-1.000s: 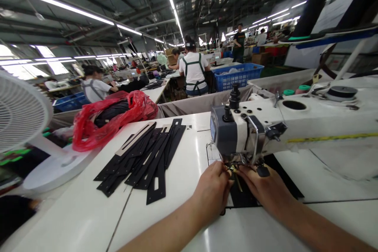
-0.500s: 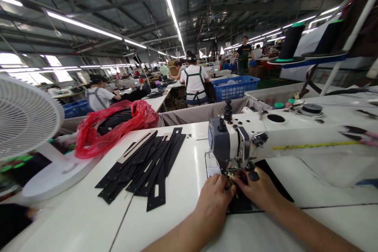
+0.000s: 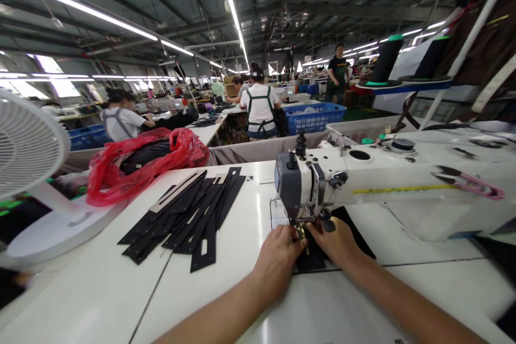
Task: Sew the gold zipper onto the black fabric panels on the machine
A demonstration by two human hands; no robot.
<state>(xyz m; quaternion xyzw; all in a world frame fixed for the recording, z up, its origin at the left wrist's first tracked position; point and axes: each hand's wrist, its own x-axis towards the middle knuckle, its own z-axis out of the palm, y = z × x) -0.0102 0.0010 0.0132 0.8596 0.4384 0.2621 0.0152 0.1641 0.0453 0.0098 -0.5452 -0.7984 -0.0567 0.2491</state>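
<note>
Centrally, a flat black panel (image 3: 310, 263) lies on the white worktable (image 3: 217, 301), beneath the needle area of the grey-and-white sewing machine (image 3: 288, 180). A narrow gold-coloured strip (image 3: 307, 250) lies on the panel between both sets of fingertips; its long axis runs away from the operator, its far end pointing toward the needle area. The panel extends rightward behind the right hand (image 3: 336, 242), which covers much of it, so its long axis cannot be confirmed. The left hand (image 3: 278, 255), fingers curled, appears nearer the strip; the right rests over the panel, fingers extended. Whether either pinches or merely presses cannot be told. Leftward, apart, lies a fanned pile of slotted black strips (image 3: 193, 215).
</note>
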